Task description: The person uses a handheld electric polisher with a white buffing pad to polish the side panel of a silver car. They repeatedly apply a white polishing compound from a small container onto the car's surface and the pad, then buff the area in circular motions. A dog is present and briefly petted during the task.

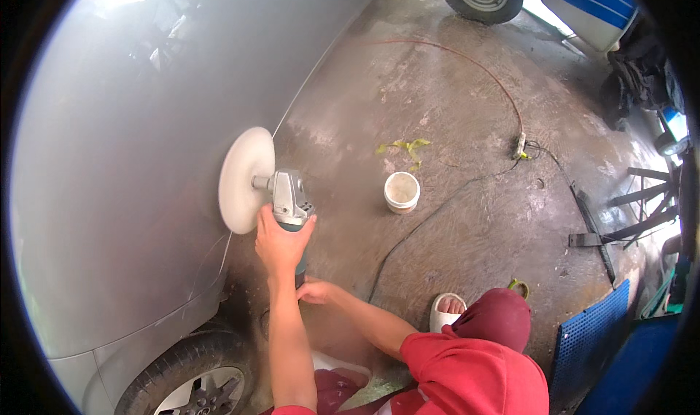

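Note:
A rotary polisher [292,199] with a grey metal gear head and a green body is held in both my hands. My left hand [280,246] wraps around the body just behind the head. At the rear end, my right hand [316,291] grips the dark handle, partly hidden by my left forearm. The round white polishing pad [243,180] faces the lower side of a silver-grey car [142,158] and appears to touch it. Whether the pad is spinning cannot be told.
A white tub [402,191] with pale contents stands on the wet-looking floor [350,142], near yellow-green tape scraps [407,148]. A dark cord [426,218] runs to a socket block [519,146]. A car wheel [202,382] is below left; metal stands [645,196] and a blue perforated panel [590,322] are right.

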Demonstrator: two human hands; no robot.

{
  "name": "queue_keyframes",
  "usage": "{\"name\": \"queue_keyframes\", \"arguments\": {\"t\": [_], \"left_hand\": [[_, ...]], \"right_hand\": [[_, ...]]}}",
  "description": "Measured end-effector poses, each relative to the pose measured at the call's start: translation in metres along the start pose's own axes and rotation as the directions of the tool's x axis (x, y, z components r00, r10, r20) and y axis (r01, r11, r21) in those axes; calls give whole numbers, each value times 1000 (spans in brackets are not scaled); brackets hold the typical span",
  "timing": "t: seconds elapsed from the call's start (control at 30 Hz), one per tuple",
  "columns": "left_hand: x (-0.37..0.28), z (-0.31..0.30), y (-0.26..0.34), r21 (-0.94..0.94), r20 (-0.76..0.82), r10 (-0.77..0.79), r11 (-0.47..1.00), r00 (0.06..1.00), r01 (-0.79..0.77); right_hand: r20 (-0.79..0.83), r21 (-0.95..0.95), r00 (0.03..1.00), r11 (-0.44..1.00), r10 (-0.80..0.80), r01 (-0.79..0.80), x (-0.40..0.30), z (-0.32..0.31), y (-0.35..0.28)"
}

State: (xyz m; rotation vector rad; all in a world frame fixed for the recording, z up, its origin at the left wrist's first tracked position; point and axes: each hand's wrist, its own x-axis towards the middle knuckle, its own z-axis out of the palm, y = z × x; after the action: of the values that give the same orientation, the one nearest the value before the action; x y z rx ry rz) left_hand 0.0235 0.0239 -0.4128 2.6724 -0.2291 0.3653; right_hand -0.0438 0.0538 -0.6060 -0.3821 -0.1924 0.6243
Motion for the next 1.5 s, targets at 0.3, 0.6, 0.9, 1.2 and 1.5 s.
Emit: {"name": "queue_keyframes", "arguments": {"t": [0.3, 0.6, 0.9, 1.2, 1.5], "left_hand": [[-67, -61, -44, -32, -193, 11, 999, 981, -18], [-188, -148, -106, -307, -611, -154, 950, 776, -54], [-159, -110, -110, 13, -231, -194, 979, 954, 202], [-147, -99, -104, 155, -128, -227, 957, 965, 246], [-243, -222, -116, 12, -630, -49, 997, 775, 73]], "right_hand": [[73, -229, 994, 972, 76, -58, -4, 50, 56], [332, -486, 941, 866, 59, 117, 11, 138, 93], [77, -438, 952, 868, 297, -235, -13, 89, 112], [32, -299, 970, 928, 242, -222, -25, 101, 133], [361, -317, 932, 944, 35, 87, -7, 203, 149]]}}
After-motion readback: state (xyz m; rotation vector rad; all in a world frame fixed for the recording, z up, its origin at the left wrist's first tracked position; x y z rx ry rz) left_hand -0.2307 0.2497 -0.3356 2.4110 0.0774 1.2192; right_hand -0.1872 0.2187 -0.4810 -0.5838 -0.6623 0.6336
